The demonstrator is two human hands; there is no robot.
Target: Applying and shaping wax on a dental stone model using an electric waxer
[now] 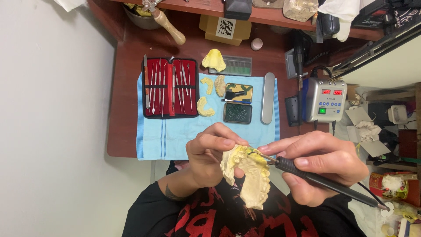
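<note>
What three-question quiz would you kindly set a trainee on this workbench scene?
1. Multiple choice: what does the left hand hold?
A) a pale yellow plaster dental cast
B) a silver spoon
C) a green sponge
2. True or false: the right hand grips a black pen-shaped wired tool with its tip at the cast.
3. Fill in: the open red-lined case of metal hand instruments rests on a light blue ___.

Key: 1 A; 2 true; 3 cloth.
</note>
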